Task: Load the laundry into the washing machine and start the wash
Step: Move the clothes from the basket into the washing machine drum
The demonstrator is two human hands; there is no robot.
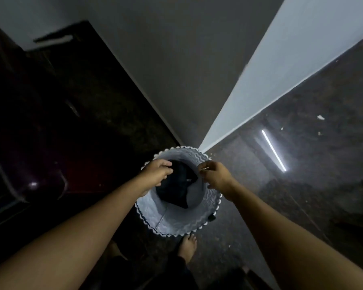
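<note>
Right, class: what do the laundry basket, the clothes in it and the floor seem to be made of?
Laundry basket: probably soft fabric, matt pale grey; a seam runs down its inner wall and its rim is scalloped. Clothes: dark cloth, matt, crumpled in folds; the fibre cannot be told. Floor: likely polished stone or tile, dark and speckled, glossy enough to carry a strip-light reflection.

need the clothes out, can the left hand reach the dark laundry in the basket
Probably yes: the basket is open on top, the dark laundry lies uncovered inside, and the left hand is over the rim right beside it. The right hand, at the opposite rim, is not in the way.
</note>
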